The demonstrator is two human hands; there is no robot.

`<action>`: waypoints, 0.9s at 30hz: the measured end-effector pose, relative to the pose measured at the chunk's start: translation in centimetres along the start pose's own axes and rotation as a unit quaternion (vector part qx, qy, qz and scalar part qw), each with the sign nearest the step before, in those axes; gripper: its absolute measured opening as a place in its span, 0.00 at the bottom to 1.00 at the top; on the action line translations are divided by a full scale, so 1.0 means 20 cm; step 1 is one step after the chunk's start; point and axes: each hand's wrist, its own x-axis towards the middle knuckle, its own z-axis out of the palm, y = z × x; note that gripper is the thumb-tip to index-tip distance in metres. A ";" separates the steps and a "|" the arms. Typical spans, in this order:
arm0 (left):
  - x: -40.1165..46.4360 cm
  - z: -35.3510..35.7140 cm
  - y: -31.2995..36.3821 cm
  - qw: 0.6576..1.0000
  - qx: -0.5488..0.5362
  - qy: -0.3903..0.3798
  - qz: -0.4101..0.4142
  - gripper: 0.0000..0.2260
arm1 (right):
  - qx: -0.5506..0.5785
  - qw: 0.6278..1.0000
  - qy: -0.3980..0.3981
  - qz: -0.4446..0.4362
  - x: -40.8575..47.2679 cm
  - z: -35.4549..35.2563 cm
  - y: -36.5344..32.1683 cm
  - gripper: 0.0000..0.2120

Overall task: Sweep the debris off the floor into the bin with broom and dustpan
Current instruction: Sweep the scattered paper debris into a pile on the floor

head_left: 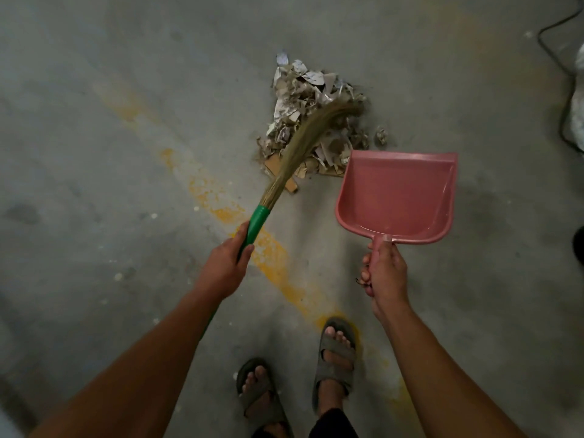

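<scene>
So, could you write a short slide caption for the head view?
Left hand sweeps broom over debris pile; right hand holds empty pink dustpan.

Grass broom (303,143) atop debris (313,99), pink dustpan (395,197) adj.

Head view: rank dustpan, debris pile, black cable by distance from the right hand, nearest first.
1. Pink dustpan: the right hand grips its handle.
2. Debris pile: on the floor ahead, just left of the pan's front edge.
3. Black cable: far top-right corner of the floor.
</scene>
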 end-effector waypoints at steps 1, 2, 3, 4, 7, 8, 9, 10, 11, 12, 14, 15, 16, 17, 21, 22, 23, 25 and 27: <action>-0.01 0.01 0.03 1.000 -0.005 0.005 0.003 0.27 | -0.003 1.000 0.004 -0.001 0.00 -0.01 0.01 0.20; -0.02 0.03 0.06 1.000 -0.015 0.010 0.004 0.27 | -0.006 1.000 0.009 -0.001 0.00 -0.01 0.02 0.20; -0.03 0.05 0.09 1.000 -0.028 0.012 0.005 0.28 | -0.007 1.000 0.015 0.001 0.00 -0.02 0.03 0.20; -0.04 0.07 0.13 0.999 -0.041 0.012 0.006 0.28 | -0.007 1.000 0.024 0.002 0.00 -0.04 0.04 0.20; -0.09 0.15 0.25 0.998 -0.068 -0.005 0.012 0.28 | -0.011 0.996 0.081 -0.024 0.00 -0.10 0.07 0.22; -0.10 0.18 0.30 0.997 -0.076 -0.016 0.012 0.28 | -0.014 0.993 0.106 -0.040 0.01 -0.13 0.08 0.22; -0.12 0.23 0.36 0.996 -0.085 -0.029 0.011 0.27 | -0.019 0.990 0.129 -0.053 0.02 -0.16 0.09 0.23; -0.13 0.27 0.41 0.995 -0.093 -0.044 0.012 0.27 | -0.025 0.987 0.147 -0.060 0.03 -0.19 0.09 0.23; -0.14 0.32 0.46 0.993 -0.099 -0.060 0.016 0.27 | -0.031 0.984 0.162 -0.063 0.05 -0.22 0.09 0.24; -0.14 0.37 0.50 0.991 -0.104 -0.077 0.022 0.27 | -0.035 0.982 0.173 -0.063 0.07 -0.26 0.09 0.24; -0.15 0.48 0.57 0.988 -0.101 -0.111 0.038 0.26 | -0.035 0.981 0.181 -0.063 0.11 -0.31 0.09 0.23; -0.15 0.53 0.60 0.986 -0.096 -0.127 0.046 0.26 | -0.033 0.981 0.178 -0.065 0.13 -0.34 0.08 0.23; -0.15 0.58 0.61 0.985 -0.087 -0.143 0.049 0.26 | -0.030 0.983 0.169 -0.064 0.15 -0.36 0.08 0.23; -0.14 0.63 0.64 0.983 -0.079 -0.159 0.046 0.26 | -0.027 0.985 0.158 -0.062 0.16 -0.38 0.07 0.22; -0.07 0.77 0.69 0.979 -0.006 -0.202 0.012 0.26 | -0.029 0.990 0.127 -0.060 0.23 -0.44 0.06 0.22; -0.05 0.79 0.70 0.980 0.011 -0.198 -0.001 0.27 | -0.030 0.990 0.124 -0.062 0.25 -0.45 0.06 0.22; -0.03 0.80 0.71 0.982 0.022 -0.188 -0.014 0.27 | -0.028 0.990 0.122 -0.062 0.26 -0.46 0.05 0.22; 0.01 0.80 0.72 0.986 0.027 -0.158 -0.040 0.27 | -0.025 0.991 0.121 -0.055 0.29 -0.47 0.05 0.21; 0.05 0.77 0.73 0.990 0.022 -0.122 -0.059 0.28 | -0.022 0.991 0.123 -0.047 0.31 -0.48 0.04 0.22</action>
